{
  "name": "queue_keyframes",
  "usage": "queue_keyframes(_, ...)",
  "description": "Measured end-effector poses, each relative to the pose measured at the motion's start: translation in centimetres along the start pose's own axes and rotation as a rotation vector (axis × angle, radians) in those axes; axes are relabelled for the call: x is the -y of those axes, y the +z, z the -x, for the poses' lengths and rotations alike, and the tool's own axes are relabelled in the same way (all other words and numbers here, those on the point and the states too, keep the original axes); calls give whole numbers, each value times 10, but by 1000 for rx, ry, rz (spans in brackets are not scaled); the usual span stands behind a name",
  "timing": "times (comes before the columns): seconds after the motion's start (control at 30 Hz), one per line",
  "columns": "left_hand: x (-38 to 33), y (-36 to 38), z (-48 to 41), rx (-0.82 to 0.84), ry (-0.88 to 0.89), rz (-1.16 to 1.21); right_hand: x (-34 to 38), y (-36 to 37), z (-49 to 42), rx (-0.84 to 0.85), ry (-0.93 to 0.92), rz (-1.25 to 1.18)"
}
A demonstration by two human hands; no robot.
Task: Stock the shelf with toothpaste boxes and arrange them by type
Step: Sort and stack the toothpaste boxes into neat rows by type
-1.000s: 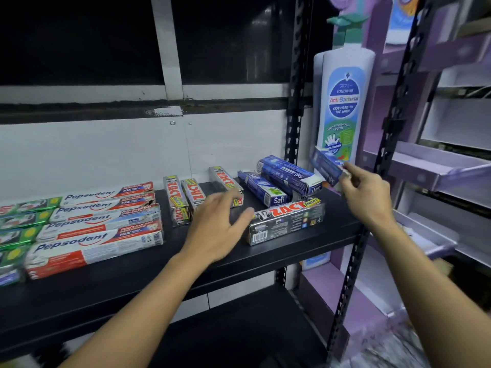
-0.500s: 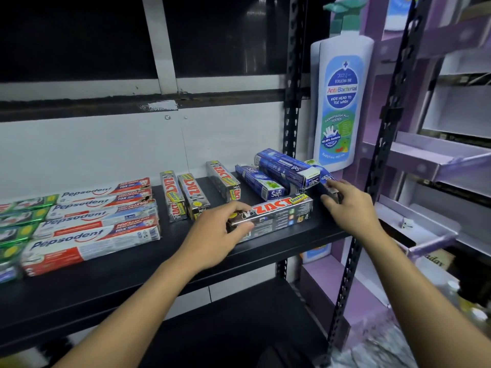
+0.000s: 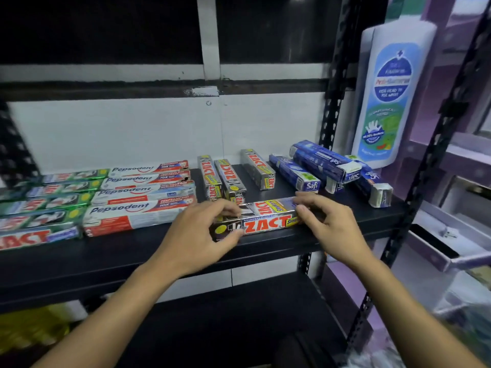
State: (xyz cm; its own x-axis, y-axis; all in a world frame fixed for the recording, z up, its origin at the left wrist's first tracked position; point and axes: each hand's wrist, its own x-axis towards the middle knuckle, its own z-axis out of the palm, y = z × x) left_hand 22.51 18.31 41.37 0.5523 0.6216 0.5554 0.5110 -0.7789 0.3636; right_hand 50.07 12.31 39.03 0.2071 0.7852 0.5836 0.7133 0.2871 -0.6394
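Left hand (image 3: 202, 235) and right hand (image 3: 332, 229) each pinch 1 end of the silver Zact box (image 3: 265, 221) between them at the shelf (image 3: 132, 251) lip; a careless turn risks dropping it or knocking the 3 Zact boxes (image 3: 231, 179) just beyond the fingers.

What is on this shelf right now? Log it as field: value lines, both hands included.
left grip: pinches the left end of the crosswise Zact box
right grip: holds that box's right end
box position: near the front edge of the black shelf
behind it: three silver Zact boxes, lying lengthwise
left: four Pepsodent boxes, then green boxes
right: blue Safi boxes, loosely piled
status: held box not yet lined up with its kind
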Motion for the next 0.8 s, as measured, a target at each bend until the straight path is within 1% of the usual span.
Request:
queue_keyframes(0.07,4,-4,6,-46,-5,47,-1,6,-1,72,-2,-24)
queue_keyframes(0.13,11,-9,8,-137,-19,33,3,7,-5,103,14,-54)
queue_keyframes(0.2,23,-15,8,-226,-55,-41,11,5,-11,126,37,-76)
queue_keyframes(0.27,38,-26,5,-257,-106,-152,21,-1,-22,154,69,-82)
queue_keyframes(0.33,54,-37,2,-240,-169,-267,27,-2,-37,153,82,-5)
queue_keyframes(0.43,72,-47,-1,-153,-248,-424,35,8,-66,164,78,117)
queue_keyframes(0.5,80,-46,-1,-98,-270,-485,38,23,-87,199,38,191)
queue_keyframes(0.6,87,-41,0,-80,-293,-510,37,47,-118,237,-20,324)
queue_keyframes(0.63,87,-41,-1,-76,-296,-517,33,54,-128,277,-39,382)
queue_keyframes(0.73,86,-41,1,-68,-289,-533,26,65,-149,481,-50,605)
queue_keyframes(0.8,88,-41,2,-61,-293,-533,24,62,-154,547,-41,661)
